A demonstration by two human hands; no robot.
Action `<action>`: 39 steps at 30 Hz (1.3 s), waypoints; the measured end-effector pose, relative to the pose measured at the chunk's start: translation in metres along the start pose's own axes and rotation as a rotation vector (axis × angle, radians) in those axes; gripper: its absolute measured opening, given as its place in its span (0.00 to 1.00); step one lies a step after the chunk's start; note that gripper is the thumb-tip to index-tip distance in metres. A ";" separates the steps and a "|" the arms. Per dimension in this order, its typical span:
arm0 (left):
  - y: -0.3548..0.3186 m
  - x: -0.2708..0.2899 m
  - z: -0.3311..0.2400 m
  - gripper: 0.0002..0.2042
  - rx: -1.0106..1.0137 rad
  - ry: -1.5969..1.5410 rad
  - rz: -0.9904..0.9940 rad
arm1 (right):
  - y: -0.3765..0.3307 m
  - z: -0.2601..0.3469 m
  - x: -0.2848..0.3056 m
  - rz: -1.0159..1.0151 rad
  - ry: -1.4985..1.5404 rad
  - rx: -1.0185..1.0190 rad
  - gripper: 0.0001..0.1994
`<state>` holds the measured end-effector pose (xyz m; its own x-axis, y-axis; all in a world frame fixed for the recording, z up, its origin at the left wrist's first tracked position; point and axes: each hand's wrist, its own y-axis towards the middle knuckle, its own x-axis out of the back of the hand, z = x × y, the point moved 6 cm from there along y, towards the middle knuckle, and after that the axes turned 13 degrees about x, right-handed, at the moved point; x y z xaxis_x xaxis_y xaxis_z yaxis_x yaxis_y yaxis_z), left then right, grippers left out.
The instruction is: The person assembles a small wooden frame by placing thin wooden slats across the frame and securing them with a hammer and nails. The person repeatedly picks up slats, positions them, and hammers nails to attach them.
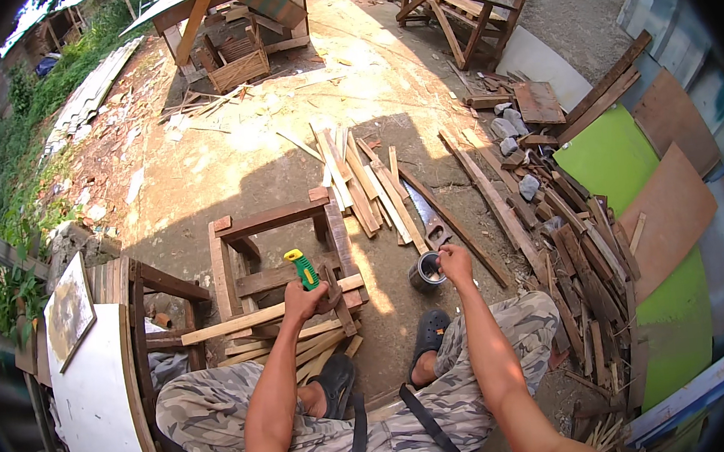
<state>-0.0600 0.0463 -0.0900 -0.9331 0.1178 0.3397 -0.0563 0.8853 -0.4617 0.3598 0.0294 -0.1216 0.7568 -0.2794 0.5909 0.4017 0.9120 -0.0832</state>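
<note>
Head view: nearest, I see the left hand (pixel 306 300) closed around the green-handled tool (pixel 304 271), at the wooden frame's (pixel 284 217) near side; I judge it stiff, fairly light, best held mid-handle. Slightly farther, the right hand (pixel 455 263) meets the metal can's (pixel 424 278) rim; I can't tell whether it pinches. I'd steady its rigid-looking wall. Beyond lies the saw (pixel 438 233).

On my feed I see bare ground (pixel 390 291) between the wooden frame (pixel 275 219) and the can (pixel 424 277), wide enough for a hand. Beyond it, the strip pile (pixel 360 183) and handsaw (pixel 424 209) block the way; to the right, 1 dark plank (pixel 467 238) bars low passage.
</note>
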 end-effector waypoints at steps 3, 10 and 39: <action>0.002 0.001 -0.001 0.17 -0.009 0.053 -0.028 | -0.012 0.021 -0.002 -0.020 0.167 0.014 0.12; -0.003 0.002 -0.006 0.18 -0.062 -0.011 -0.044 | -0.109 0.090 -0.117 0.731 -0.139 0.290 0.31; -0.102 0.031 0.037 0.09 -0.596 0.490 -0.558 | -0.064 0.097 -0.125 0.376 0.635 0.058 0.17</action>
<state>-0.0960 -0.0571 -0.0622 -0.5659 -0.3355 0.7531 -0.1318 0.9385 0.3191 0.1895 0.0354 -0.1118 0.9976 -0.0488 -0.0488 0.0417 0.9898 -0.1359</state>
